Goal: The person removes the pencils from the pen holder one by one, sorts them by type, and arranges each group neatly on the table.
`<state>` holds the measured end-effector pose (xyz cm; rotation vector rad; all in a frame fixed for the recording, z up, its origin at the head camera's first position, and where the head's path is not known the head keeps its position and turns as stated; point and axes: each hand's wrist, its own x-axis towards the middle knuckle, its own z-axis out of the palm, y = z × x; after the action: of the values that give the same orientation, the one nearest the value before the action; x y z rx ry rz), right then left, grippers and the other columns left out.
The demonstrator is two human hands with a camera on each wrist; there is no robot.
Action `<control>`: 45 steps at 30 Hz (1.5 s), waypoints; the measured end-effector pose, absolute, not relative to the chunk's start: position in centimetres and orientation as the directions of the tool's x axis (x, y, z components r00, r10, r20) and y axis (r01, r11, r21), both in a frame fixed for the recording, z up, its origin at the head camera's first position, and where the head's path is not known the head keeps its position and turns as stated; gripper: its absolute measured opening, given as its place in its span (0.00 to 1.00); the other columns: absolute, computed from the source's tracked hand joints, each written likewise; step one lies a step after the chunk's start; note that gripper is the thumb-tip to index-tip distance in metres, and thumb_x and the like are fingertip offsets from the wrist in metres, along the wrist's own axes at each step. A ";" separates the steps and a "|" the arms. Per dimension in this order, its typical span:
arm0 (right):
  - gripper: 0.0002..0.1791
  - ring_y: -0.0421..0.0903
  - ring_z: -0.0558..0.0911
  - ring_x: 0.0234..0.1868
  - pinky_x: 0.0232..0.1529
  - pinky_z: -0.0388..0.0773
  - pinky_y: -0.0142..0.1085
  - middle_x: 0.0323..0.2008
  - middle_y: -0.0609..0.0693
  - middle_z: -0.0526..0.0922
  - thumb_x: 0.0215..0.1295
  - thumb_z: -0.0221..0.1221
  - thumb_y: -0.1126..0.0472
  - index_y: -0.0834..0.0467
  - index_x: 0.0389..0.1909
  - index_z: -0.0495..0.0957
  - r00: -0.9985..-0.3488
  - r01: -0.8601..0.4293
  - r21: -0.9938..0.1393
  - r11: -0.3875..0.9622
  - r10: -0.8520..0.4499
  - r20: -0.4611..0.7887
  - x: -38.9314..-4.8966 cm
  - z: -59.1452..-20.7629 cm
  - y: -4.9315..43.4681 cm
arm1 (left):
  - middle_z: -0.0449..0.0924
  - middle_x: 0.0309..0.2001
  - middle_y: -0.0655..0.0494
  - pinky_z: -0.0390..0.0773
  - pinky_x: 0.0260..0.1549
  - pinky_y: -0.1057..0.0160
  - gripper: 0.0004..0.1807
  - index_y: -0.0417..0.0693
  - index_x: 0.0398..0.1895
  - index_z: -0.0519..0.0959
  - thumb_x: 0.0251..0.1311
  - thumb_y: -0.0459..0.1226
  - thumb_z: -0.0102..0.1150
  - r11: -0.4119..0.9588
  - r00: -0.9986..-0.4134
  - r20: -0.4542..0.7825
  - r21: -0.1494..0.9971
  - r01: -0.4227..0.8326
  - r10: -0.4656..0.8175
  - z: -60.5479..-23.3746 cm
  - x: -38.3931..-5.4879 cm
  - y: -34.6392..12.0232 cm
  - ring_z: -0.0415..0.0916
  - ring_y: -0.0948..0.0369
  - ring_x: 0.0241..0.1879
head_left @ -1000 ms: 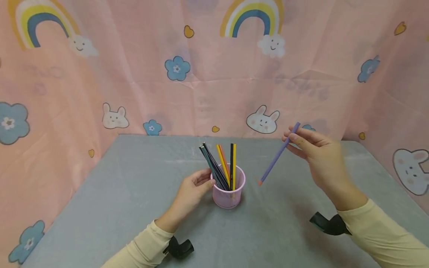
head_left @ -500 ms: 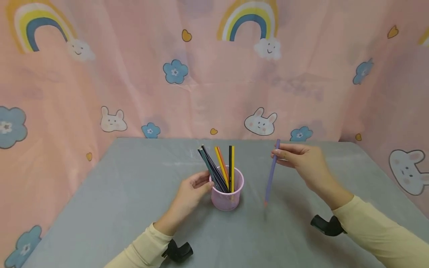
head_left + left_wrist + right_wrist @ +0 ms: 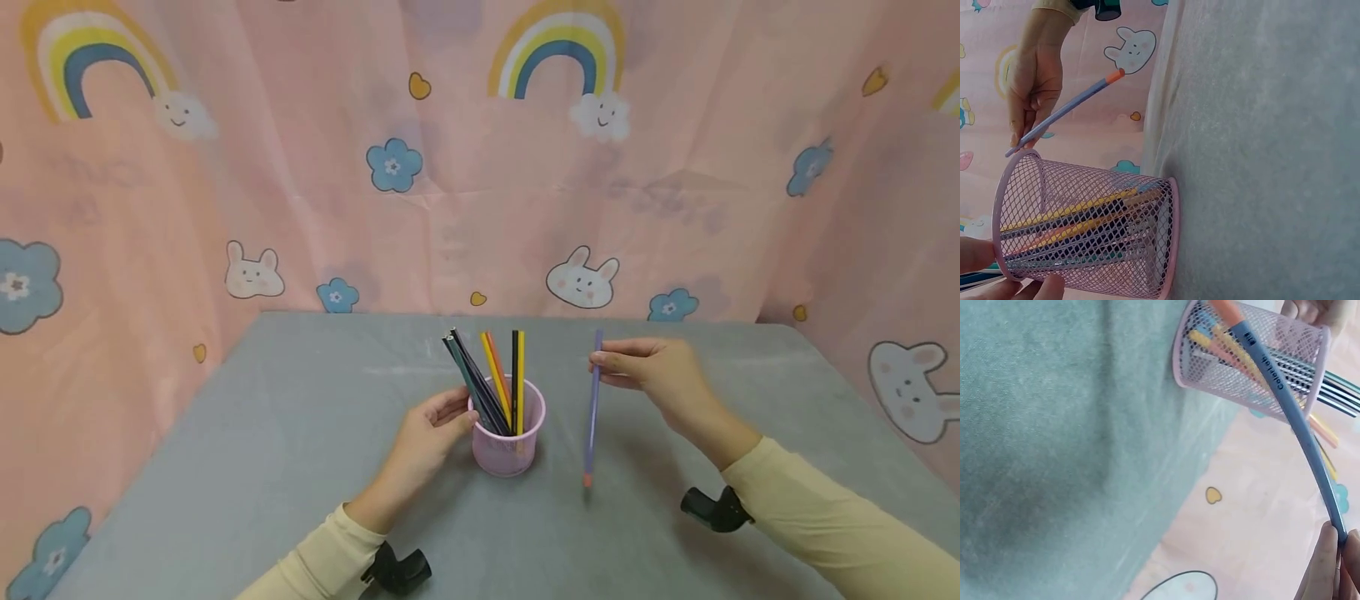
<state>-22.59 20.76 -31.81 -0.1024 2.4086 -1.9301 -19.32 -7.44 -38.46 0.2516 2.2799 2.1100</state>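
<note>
A pink mesh pencil cup (image 3: pixel 504 454) stands upright on the table, holding several dark, yellow and orange pencils (image 3: pixel 480 383) that lean mostly left. My left hand (image 3: pixel 423 433) grips the cup's left rim, thumb on the near side; in the left wrist view its fingers (image 3: pixel 1054 286) lie at the rim. To the right of the cup, my right hand (image 3: pixel 660 371) pinches a purple colored pencil (image 3: pixel 592 425) near its upper end. That pencil hangs nearly vertical over the table with its orange end down. The right wrist view shows lettering on its barrel (image 3: pixel 1272 372).
The grey cloth-covered table (image 3: pixel 315 467) reaches back to a pink curtain (image 3: pixel 450 233) printed with rainbows, rabbits and flowers. Dark camera mounts sit on the left wrist (image 3: pixel 397 571) and the right wrist (image 3: pixel 716 510).
My right hand has come down and left towards the cup, and the purple pencil has turned from slanted to nearly vertical. The left hand and the cup stay in place.
</note>
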 end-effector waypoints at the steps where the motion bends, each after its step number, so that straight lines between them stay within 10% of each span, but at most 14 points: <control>1: 0.27 0.38 0.85 0.38 0.42 0.81 0.34 0.32 0.41 0.87 0.55 0.65 0.53 0.69 0.49 0.77 -0.997 -0.008 -0.976 0.219 -0.082 -0.010 -22.6 -32.0 20.8 | 0.74 0.55 0.36 0.75 0.54 0.56 0.23 0.29 0.57 0.70 0.59 0.32 0.58 0.069 -0.987 0.087 0.993 0.097 0.132 -38.5 -19.2 -7.4 0.73 0.47 0.55; 45: 0.26 0.40 0.85 0.34 0.50 0.77 0.40 0.33 0.47 0.86 0.57 0.64 0.59 0.70 0.53 0.73 -0.942 0.313 -0.930 0.194 -0.060 -0.330 -25.1 -35.9 21.6 | 0.73 0.57 0.40 0.71 0.58 0.54 0.25 0.34 0.60 0.69 0.59 0.34 0.58 0.022 -0.991 0.046 0.999 0.049 0.126 -38.8 -19.2 -7.3 0.71 0.50 0.58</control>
<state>-25.10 21.59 -35.91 0.2401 2.1808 -1.8099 -19.17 -7.32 -38.77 0.1889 2.2052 2.1507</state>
